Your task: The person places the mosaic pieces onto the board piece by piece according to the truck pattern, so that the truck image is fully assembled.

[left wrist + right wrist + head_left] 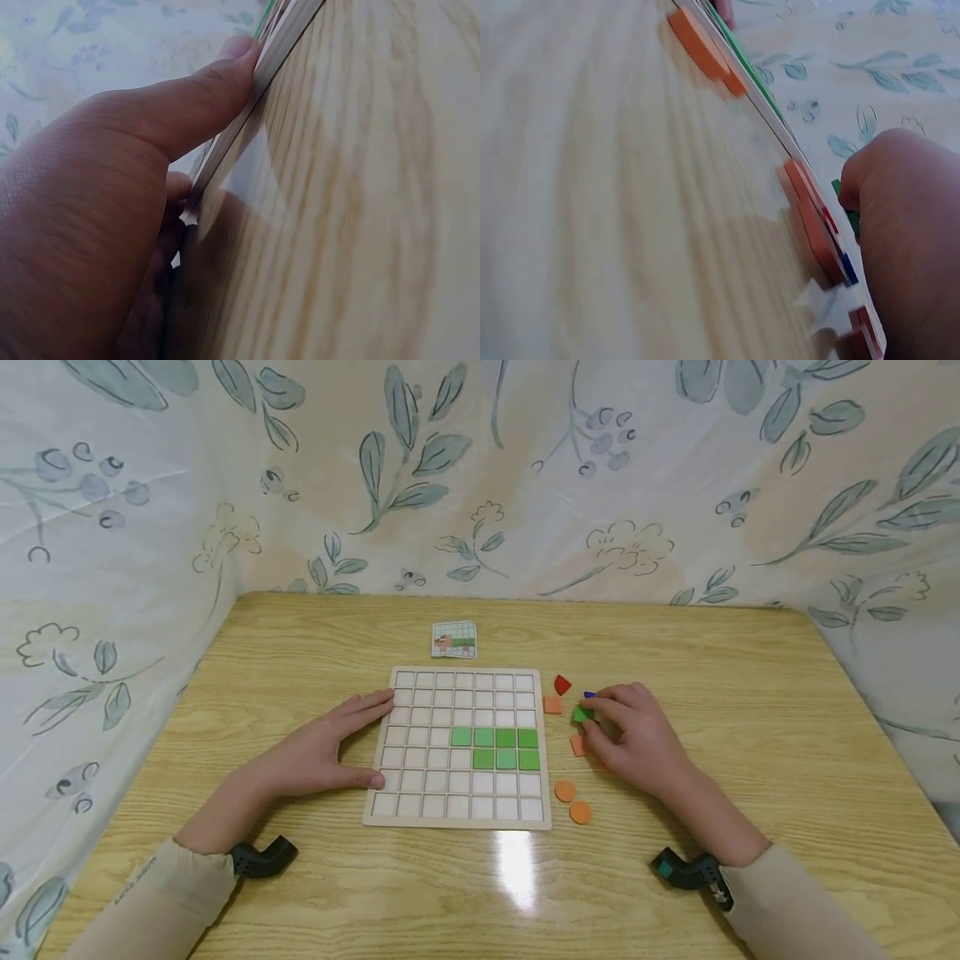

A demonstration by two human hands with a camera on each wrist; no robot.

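A wooden grid board (382,826) lies flat on the table. Light and dark green square tiles (506,738) fill part of two of its rows at the right. My left hand (318,752) rests at the board's left edge, thumb and fingers spread; in the left wrist view the thumb (217,82) touches the rim. To the right of the board, my right hand (637,739) pinches a green tile (582,714) between thumb and fingers. The right wrist view shows this tile's green edge (836,186), partly hidden by the hand.
Beside the board's right edge lie a red rounded piece (562,685), orange square pieces (552,705), a partly covered blue piece (590,695) and two orange discs (566,791). A small picture card (453,640) lies behind the board. Patterned cloth (480,527) hangs beyond the table.
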